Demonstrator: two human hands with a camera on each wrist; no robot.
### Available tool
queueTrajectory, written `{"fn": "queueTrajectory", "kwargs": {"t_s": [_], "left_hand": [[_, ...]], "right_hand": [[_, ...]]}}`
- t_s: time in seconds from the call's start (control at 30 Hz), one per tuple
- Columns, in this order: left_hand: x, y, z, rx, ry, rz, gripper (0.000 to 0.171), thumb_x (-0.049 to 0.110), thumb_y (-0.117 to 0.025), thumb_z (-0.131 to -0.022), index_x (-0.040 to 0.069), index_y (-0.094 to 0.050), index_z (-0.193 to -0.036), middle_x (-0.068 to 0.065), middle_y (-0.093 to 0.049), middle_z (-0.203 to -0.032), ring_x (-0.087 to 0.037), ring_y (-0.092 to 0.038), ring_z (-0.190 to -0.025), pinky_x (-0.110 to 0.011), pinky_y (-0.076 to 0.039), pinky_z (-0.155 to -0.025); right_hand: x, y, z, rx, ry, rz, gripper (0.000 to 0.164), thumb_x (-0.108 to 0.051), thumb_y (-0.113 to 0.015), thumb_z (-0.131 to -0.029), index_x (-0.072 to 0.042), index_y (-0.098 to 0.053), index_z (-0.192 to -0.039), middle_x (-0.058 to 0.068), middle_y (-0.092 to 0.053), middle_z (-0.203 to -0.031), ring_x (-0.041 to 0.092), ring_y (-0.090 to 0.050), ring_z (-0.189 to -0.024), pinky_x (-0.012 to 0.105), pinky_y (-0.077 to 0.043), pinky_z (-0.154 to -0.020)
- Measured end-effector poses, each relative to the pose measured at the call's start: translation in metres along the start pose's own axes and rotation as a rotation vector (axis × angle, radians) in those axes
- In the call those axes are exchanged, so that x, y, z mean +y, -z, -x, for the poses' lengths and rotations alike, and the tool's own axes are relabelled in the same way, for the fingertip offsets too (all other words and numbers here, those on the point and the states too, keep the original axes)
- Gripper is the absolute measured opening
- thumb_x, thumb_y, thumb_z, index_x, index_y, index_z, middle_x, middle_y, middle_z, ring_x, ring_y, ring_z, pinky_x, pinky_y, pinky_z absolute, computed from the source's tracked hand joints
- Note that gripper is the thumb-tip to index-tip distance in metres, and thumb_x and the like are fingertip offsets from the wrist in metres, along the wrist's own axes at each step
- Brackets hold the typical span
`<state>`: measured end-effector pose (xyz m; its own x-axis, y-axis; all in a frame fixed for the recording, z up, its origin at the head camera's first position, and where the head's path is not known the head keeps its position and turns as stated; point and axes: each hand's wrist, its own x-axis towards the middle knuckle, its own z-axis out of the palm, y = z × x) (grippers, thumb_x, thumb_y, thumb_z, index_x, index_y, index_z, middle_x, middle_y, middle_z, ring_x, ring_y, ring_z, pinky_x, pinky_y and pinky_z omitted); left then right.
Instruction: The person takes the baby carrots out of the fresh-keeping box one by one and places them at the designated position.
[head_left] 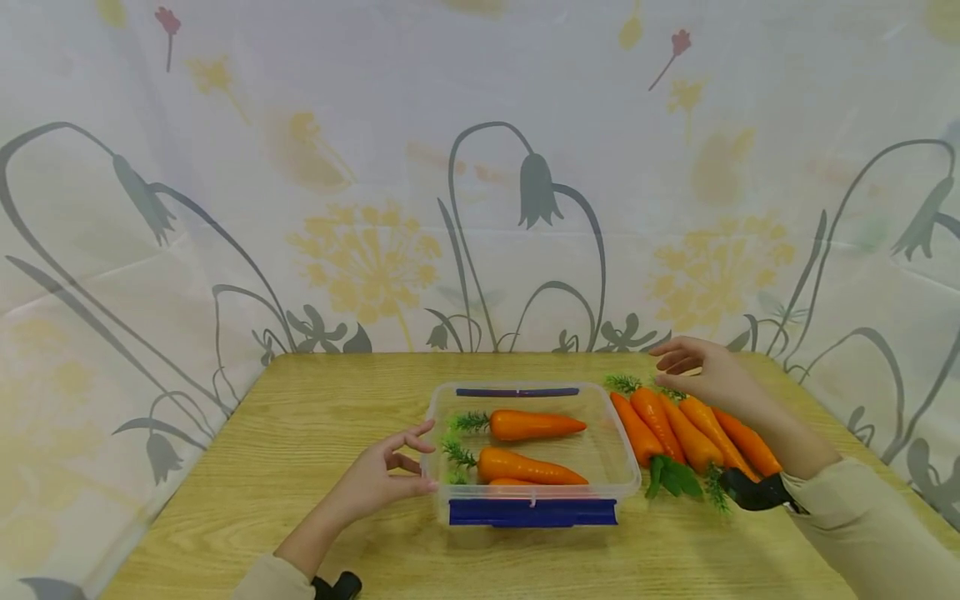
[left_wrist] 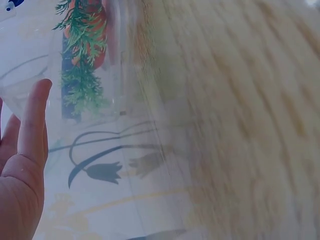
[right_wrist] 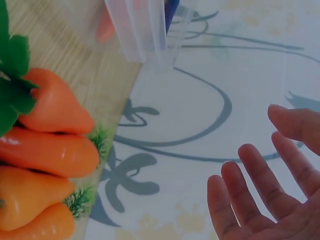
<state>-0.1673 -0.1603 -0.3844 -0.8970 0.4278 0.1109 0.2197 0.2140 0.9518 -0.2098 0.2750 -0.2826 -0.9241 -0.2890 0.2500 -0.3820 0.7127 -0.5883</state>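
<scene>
Lying near the right hand [head_left: 703, 368] are carrots [head_left: 687, 433].

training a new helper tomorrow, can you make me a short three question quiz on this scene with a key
1. Multiple choice: what colour is the front latch on the clear container?
a) green
b) blue
c) yellow

2. True or false: the right grip is empty.

3. Fill the gap: in the head view, the loose carrots lie on the wood-grain table to the ____ of the clear container.

Key:
1. b) blue
2. True; the right wrist view shows the fingers around nothing.
3. right
</scene>
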Motion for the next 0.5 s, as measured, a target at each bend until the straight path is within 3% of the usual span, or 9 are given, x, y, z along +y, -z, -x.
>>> {"fn": "queueTrajectory", "kwargs": {"t_s": [0.33,0.5], "left_hand": [[0.0,0.003,-0.001,-0.022,0.008,0.007,0.038,0.011,-0.074,-0.081,-0.007,-0.053,-0.107,-0.012,-0.028,-0.149,-0.03,-0.055,-0.096,-0.031,-0.053,-0.074],[0.0,0.004,-0.002,-0.028,0.013,-0.002,0.04,0.014,-0.074,-0.081,-0.007,-0.053,-0.107,-0.011,-0.028,-0.149,-0.028,-0.056,-0.096,-0.031,-0.053,-0.074]], "right_hand": [[-0.012,-0.015,-0.013,-0.049,0.032,-0.004,0.038,-0.023,-0.067,-0.088,-0.004,-0.058,-0.119,0.012,-0.061,-0.104,0.031,-0.057,-0.095,0.039,-0.05,-0.071],[-0.016,-0.023,-0.021,-0.095,0.061,-0.062,0.036,-0.016,-0.067,-0.087,-0.002,-0.058,-0.119,0.012,-0.061,-0.104,0.03,-0.057,-0.094,0.038,-0.05,-0.074]]}}
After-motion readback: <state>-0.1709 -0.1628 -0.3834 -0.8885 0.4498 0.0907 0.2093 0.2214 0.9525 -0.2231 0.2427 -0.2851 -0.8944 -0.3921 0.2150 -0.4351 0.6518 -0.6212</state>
